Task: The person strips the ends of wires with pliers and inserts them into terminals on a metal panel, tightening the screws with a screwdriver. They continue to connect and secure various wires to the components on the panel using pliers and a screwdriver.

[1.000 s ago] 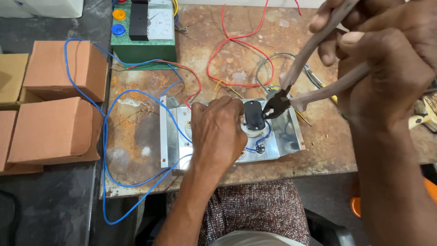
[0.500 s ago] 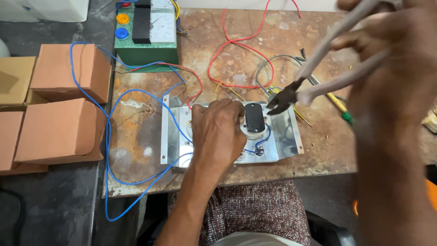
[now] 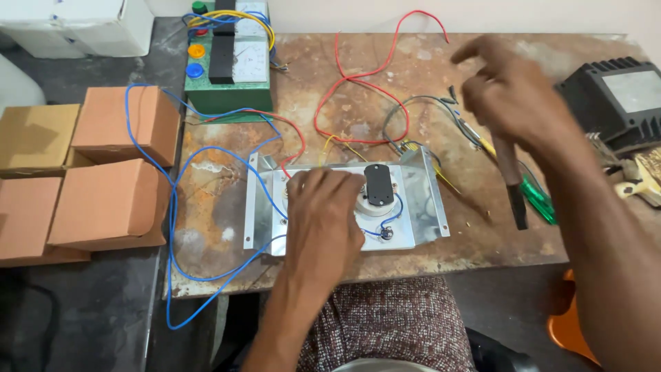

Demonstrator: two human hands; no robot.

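Head camera, looking down at a rusty brown worktable (image 3: 441,62), shows a change from half a second ago: the right hand (image 3: 513,103), which was up at the top right with the pliers' black jaws aimed down-left at the black part, now sits lower over the table's right side. The pliers (image 3: 511,180) hang from its closed fingers, and only a brown grip and a dark end show below the fist. Their long axis runs nearly vertical in the picture, tilted slightly, with the free end pointing toward the person and ending just left of a green-handled screwdriver (image 3: 536,195). The tool is now well apart from the bracket.

The left hand (image 3: 323,213) has stayed put, pressed palm-down with fingers spread on the bent metal bracket (image 3: 427,200) at the table's near edge, just left of a white round fitting with a black rectangular part (image 3: 379,184) on top. That black part's long axis runs away from the person.

Blue wire (image 3: 172,207) loops off the table's left edge, red wire (image 3: 358,76) curls behind the bracket, and a green meter box (image 3: 231,93) stands at the far left corner beside cardboard boxes (image 3: 103,200).
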